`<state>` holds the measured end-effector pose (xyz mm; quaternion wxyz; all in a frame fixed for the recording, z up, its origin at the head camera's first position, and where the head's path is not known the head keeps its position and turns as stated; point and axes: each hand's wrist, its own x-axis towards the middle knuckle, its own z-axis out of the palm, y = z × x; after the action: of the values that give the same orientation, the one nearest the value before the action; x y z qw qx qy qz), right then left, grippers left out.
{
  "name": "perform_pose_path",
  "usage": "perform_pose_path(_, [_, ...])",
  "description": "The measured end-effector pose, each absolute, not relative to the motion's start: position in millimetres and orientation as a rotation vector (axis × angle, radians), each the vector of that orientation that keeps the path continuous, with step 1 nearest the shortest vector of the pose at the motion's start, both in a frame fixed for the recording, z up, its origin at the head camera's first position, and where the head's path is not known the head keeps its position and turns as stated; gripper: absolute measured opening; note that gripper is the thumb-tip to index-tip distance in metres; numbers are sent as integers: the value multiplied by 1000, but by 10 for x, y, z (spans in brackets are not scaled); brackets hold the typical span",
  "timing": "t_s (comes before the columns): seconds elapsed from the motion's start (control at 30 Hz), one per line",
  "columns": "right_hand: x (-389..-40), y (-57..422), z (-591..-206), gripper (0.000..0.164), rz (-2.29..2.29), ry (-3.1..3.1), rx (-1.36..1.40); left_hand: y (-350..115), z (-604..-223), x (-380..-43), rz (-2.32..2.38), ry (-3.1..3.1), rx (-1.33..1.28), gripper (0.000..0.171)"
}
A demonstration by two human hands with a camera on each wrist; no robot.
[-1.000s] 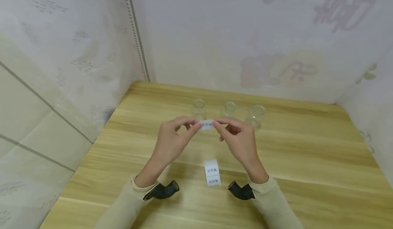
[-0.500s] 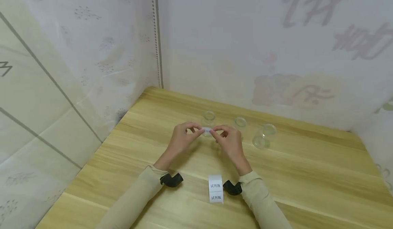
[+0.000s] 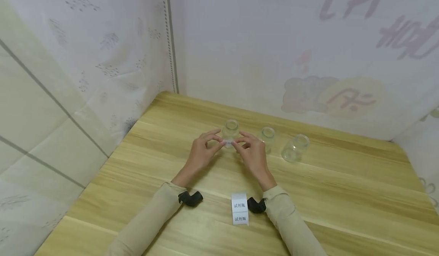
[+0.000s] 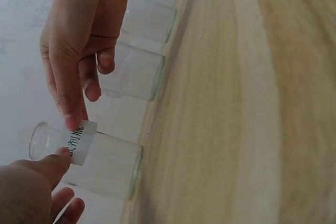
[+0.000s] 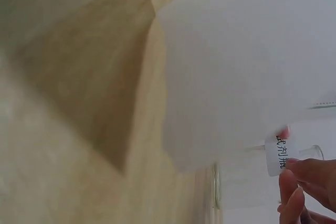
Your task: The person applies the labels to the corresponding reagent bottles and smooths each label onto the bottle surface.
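Observation:
A small white label [image 3: 228, 143] printed with dark characters is stretched between my two hands. My left hand [image 3: 201, 151] pinches its left end between thumb and fingertip; my right hand [image 3: 254, 153] pinches the right end. Directly behind it stands a clear glass bottle [image 3: 231, 128], open at the top. In the left wrist view the label [image 4: 81, 142] lies across the upper part of this bottle [image 4: 107, 169]; whether it touches the glass I cannot tell. The right wrist view catches the label [image 5: 280, 155] and right fingers [image 5: 315, 174] at its edge.
Two more clear bottles, a middle one [image 3: 267, 135] and a right one [image 3: 295, 148], stand to the right on the wooden table [image 3: 192, 233]. A strip of two printed labels [image 3: 239, 209] is near my right sleeve, beside a black wrist piece [image 3: 256, 205]. Walls border the table.
Both hands have carried the label forward to the leftmost bottle, lowering it in front of the glass. The head view has shifted. The label strip and the other bottles stay on the table.

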<state>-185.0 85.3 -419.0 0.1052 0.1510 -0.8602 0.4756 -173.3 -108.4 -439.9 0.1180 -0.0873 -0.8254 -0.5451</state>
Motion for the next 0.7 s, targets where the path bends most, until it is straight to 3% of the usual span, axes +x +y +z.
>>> perform_pose_path(0.7, [-1910, 829, -4273, 16, 1304, -2506, 474, -1067, -4519, -1840, -1555, -2407, -285, 15])
